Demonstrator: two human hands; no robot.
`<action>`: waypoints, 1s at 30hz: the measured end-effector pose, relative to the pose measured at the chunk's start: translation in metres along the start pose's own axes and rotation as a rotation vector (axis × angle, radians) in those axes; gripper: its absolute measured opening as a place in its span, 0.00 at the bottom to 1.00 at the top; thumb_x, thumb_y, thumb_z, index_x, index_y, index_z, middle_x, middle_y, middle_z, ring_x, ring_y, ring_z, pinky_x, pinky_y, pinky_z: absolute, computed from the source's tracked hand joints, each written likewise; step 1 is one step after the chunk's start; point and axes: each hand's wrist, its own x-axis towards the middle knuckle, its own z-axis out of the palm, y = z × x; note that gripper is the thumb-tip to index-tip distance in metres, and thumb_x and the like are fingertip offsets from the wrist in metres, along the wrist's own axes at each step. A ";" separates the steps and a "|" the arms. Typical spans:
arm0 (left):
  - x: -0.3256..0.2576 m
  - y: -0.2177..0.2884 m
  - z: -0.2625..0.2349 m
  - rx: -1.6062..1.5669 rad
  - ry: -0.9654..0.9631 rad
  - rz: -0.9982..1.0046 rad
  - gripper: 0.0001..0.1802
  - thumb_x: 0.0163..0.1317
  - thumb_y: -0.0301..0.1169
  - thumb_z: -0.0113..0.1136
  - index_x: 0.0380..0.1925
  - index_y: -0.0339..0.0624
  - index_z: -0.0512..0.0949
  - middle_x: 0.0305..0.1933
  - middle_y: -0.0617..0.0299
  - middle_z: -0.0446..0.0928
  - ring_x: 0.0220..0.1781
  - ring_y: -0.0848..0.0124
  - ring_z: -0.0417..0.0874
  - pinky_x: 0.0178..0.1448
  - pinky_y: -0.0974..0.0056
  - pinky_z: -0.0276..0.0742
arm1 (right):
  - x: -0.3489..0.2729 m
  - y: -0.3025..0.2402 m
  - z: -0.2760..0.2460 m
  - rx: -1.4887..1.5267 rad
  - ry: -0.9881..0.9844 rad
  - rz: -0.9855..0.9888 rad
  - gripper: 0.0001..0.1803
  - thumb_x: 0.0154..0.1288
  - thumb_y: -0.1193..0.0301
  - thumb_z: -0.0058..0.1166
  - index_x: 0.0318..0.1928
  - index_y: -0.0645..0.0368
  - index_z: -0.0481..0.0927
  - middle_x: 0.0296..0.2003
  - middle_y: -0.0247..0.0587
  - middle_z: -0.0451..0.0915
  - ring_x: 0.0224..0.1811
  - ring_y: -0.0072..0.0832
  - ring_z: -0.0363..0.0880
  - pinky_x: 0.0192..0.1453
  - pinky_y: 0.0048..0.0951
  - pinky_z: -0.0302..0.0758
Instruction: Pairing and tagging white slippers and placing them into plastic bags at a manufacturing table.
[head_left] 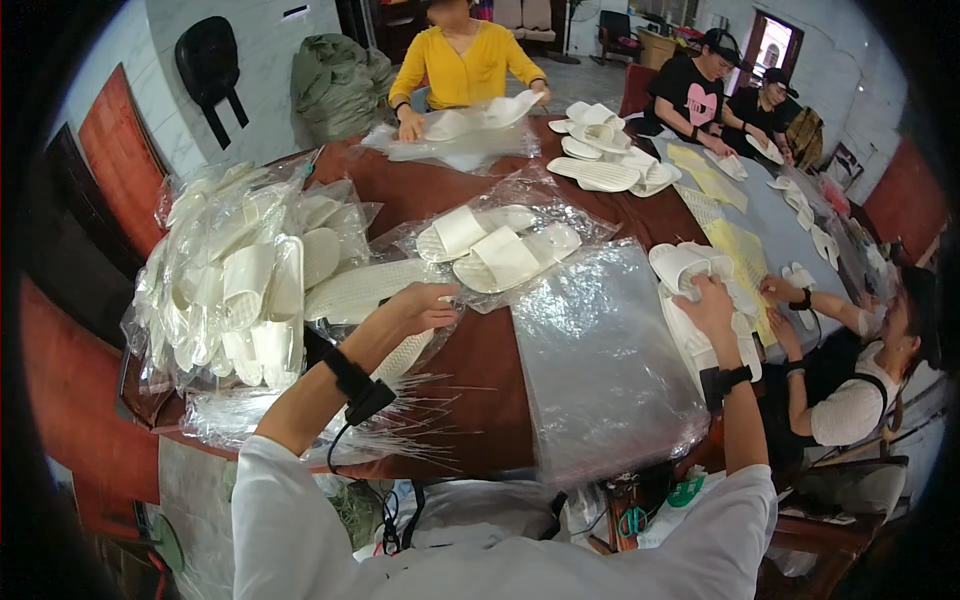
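My left hand [424, 306] hovers over white slippers in the middle of the brown-covered table, its fingers stretched out and nothing seen in them. A white slipper sole [370, 285] lies just beside that wrist. Beyond it, a pair of white open-toed slippers [500, 255] rests in a clear plastic bag. At the right, my right hand [706, 308] has its fingers closed on a white slipper [688, 262] at the top of a stack. Between my hands lies a pile of flat clear plastic bags [610, 360].
Bagged slippers [235, 270] heap high at the left, with thin white ties [410, 425] below. More slippers [600, 150] sit at the far side. A person in yellow [460, 65] handles plastic opposite; other people work along the grey table [760, 190] at right.
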 end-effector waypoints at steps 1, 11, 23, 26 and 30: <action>0.009 -0.003 0.000 -0.076 0.012 -0.037 0.43 0.63 0.37 0.63 0.66 0.22 0.50 0.64 0.35 0.61 0.59 0.50 0.74 0.63 0.53 0.75 | -0.001 -0.001 -0.001 0.000 0.005 -0.018 0.25 0.50 0.60 0.68 0.47 0.57 0.79 0.46 0.49 0.77 0.50 0.50 0.75 0.53 0.47 0.73; 0.038 -0.008 0.003 -0.102 0.124 -0.026 0.25 0.65 0.34 0.57 0.57 0.29 0.66 0.53 0.44 0.73 0.43 0.54 0.84 0.45 0.52 0.85 | -0.091 -0.113 -0.055 0.628 -0.082 -0.164 0.13 0.58 0.71 0.62 0.43 0.61 0.81 0.38 0.46 0.82 0.43 0.40 0.81 0.48 0.34 0.74; -0.012 0.088 0.015 0.239 0.320 0.704 0.12 0.68 0.36 0.52 0.42 0.40 0.79 0.35 0.62 0.81 0.25 0.73 0.83 0.25 0.73 0.74 | -0.171 -0.165 -0.050 0.771 -0.357 -0.144 0.10 0.61 0.73 0.61 0.43 0.60 0.81 0.37 0.49 0.82 0.40 0.40 0.83 0.42 0.33 0.78; -0.037 0.105 0.008 0.176 0.323 0.788 0.12 0.69 0.36 0.52 0.42 0.41 0.79 0.34 0.62 0.81 0.29 0.73 0.83 0.29 0.72 0.76 | -0.174 -0.169 -0.047 0.795 -0.355 -0.138 0.09 0.61 0.74 0.60 0.43 0.60 0.81 0.37 0.49 0.82 0.41 0.40 0.84 0.41 0.33 0.78; -0.082 0.122 -0.020 0.057 0.252 0.939 0.12 0.69 0.37 0.51 0.42 0.41 0.78 0.36 0.62 0.81 0.36 0.72 0.83 0.37 0.70 0.78 | -0.178 -0.169 -0.041 0.801 -0.378 -0.109 0.09 0.62 0.74 0.60 0.43 0.60 0.81 0.37 0.48 0.81 0.41 0.40 0.84 0.42 0.33 0.78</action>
